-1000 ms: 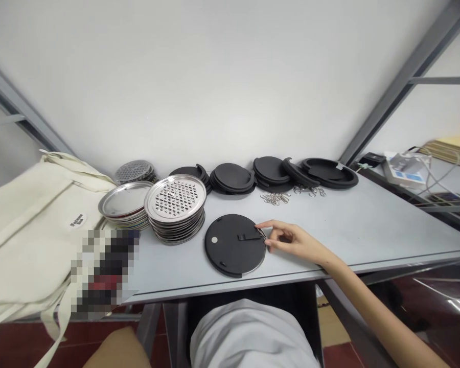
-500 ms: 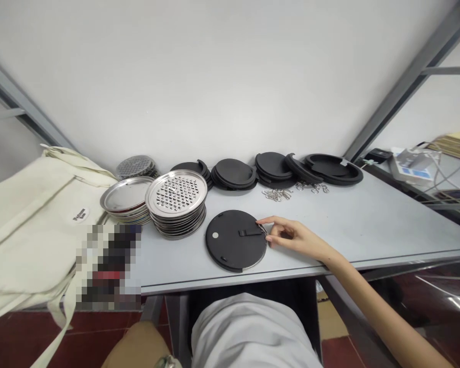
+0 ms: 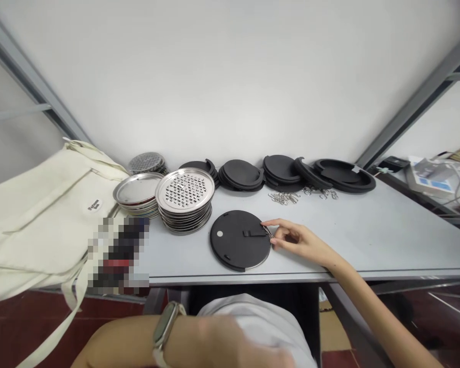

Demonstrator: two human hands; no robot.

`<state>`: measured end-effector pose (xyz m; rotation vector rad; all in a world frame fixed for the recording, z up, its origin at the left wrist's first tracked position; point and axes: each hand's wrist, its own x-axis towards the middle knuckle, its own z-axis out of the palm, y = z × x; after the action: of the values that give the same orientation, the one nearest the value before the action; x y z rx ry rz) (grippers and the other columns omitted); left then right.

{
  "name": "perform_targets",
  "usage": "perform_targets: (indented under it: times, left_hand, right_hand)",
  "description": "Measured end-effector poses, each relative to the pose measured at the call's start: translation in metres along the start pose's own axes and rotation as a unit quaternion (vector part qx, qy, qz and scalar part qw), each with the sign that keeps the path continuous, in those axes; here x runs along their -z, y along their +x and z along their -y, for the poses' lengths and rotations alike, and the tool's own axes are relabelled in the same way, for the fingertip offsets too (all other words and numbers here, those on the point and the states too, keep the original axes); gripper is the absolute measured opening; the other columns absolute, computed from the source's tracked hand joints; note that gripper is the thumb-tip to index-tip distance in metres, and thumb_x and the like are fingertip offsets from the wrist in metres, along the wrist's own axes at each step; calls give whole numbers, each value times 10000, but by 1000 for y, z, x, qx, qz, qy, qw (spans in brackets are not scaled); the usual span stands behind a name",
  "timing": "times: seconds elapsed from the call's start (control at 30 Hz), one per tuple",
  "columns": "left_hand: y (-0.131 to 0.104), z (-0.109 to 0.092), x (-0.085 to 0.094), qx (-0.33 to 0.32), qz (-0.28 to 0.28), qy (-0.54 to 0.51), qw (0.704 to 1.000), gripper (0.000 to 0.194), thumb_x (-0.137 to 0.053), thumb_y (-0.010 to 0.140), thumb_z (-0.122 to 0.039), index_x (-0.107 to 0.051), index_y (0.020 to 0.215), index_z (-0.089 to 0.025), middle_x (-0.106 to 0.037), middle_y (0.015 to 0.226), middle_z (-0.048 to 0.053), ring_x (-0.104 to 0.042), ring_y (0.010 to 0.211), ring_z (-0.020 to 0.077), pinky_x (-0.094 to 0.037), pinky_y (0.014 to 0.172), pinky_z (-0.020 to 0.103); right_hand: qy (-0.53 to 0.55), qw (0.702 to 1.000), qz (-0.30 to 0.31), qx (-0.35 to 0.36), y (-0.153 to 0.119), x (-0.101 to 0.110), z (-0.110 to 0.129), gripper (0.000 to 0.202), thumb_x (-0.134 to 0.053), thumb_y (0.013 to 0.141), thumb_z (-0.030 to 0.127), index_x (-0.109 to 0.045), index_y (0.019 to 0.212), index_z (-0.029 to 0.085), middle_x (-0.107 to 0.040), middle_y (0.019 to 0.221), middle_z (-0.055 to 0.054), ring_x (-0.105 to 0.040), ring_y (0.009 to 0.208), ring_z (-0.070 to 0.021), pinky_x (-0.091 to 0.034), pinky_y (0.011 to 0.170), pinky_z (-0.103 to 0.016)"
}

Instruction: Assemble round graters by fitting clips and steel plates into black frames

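Note:
A black round disc (image 3: pixel 233 245) lies flat near the table's front edge, with a pale round spot on its left and a narrow strap-like tab at right of centre. At its right rim, my right hand (image 3: pixel 301 241) pinches a small metal wire clip (image 3: pixel 268 232) between thumb and forefinger. My left hand (image 3: pixel 233 340) hangs over my lap, below the table edge, with a watch on the wrist. Motion smears it, so its fingers do not show clearly. Left of the disc stands a stack of metal grater discs (image 3: pixel 184 190).
A pile of small metal clips (image 3: pixel 285 198) lies behind the disc. Black round covers (image 3: pixel 240 174) line the wall. Plain metal discs (image 3: pixel 138 187) stand beside the graters. A cream cloth bag (image 3: pixel 49 204) covers the left end; a metal frame post (image 3: pixel 417 97) rises at right.
My left forearm and hand have swung in over my lap from the lower left. My right hand keeps its pinch at the disc's rim. The view has shifted slightly.

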<state>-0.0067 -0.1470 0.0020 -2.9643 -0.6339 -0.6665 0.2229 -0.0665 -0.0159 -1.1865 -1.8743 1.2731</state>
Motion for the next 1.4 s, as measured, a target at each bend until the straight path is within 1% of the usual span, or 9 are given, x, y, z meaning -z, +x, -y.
perform_targets:
  times: [0.07, 0.13, 0.2, 0.33, 0.47, 0.6, 0.77, 0.9, 1.4]
  left_hand:
    - [13, 13, 2, -88, -31, -16, 996, 174, -463, 968, -383, -595, 1063, -321, -614, 1112, 11, -581, 879, 150, -544, 674, 285]
    - [31, 30, 1, -101, -63, -19, 993, 177, -434, 954, -269, -570, 1057, -223, -612, 1012, 48, -577, 855, 166, -525, 694, 308]
    - [47, 48, -2, 0, -61, -15, 998, 174, -420, 922, -172, -529, 1053, -140, -585, 943, 75, -568, 879, 196, -507, 764, 350]
    - [57, 73, -6, 161, -5, -65, 985, 163, -489, 934, -219, -482, 1087, -164, -538, 1025, 64, -537, 972, 209, -491, 842, 359]
    - [51, 87, -4, 159, 76, -104, 979, 229, -587, 908, -340, -502, 1052, -184, -535, 1021, 50, -522, 959, 218, -482, 838, 374]
    - [51, 100, -7, 155, 84, -143, 974, 80, -521, 954, -258, -532, 990, -187, -561, 996, 32, -529, 936, 187, -444, 872, 356]
    - [55, 107, -13, 189, 70, -199, 959, 72, -580, 932, -252, -560, 984, -208, -589, 994, -2, -535, 929, 166, -409, 867, 335]
    - [55, 104, -14, 205, 69, -146, 965, 101, -540, 953, -284, -564, 985, -192, -590, 971, 19, -524, 910, 184, -396, 852, 355]
    - [52, 106, -17, 163, 74, -112, 977, 160, -426, 997, -236, -568, 1032, -173, -581, 910, 42, -522, 838, 193, -445, 763, 356]
  right_hand:
    - [10, 1000, 4, 1, -1, 0, 0, 468, -610, 885, 401, -526, 1296, 192, -572, 707, 30, -542, 702, -150, -434, 690, -271]
    - [24, 1000, 3, 6, -1, 1, -1, 461, -630, 875, 387, -523, 1279, 193, -587, 739, 24, -552, 717, -151, -442, 694, -269]
    - [35, 999, -6, 9, 0, 1, -2, 441, -644, 870, 376, -523, 1254, 195, -594, 760, 20, -555, 725, -150, -448, 702, -270]
    - [59, 998, -11, 4, 2, 1, -5, 399, -661, 871, 351, -525, 1213, 199, -610, 802, 9, -565, 760, -149, -461, 765, -284]
    - [71, 997, -31, -4, 2, 1, -5, 361, -673, 866, 329, -549, 1182, 208, -560, 772, 30, -549, 744, -137, -460, 774, -276]
    - [83, 995, -45, -21, 3, -1, -1, 353, -670, 871, 324, -573, 1195, 220, -581, 823, 18, -571, 789, -141, -467, 807, -273]
    - [96, 994, -43, -40, 6, -3, 4, 369, -670, 871, 329, -604, 1220, 231, -622, 848, 5, -604, 831, -153, -483, 833, -268]
    - [53, 997, -43, -38, 5, 0, 3, 370, -633, 898, 317, -582, 1262, 265, -650, 902, 0, -627, 850, -154, -490, 857, -268]
    - [86, 991, -46, -93, 11, 2, 0, 384, -657, 879, 392, -611, 1242, 276, -627, 853, -12, -609, 819, -189, -495, 792, -299]
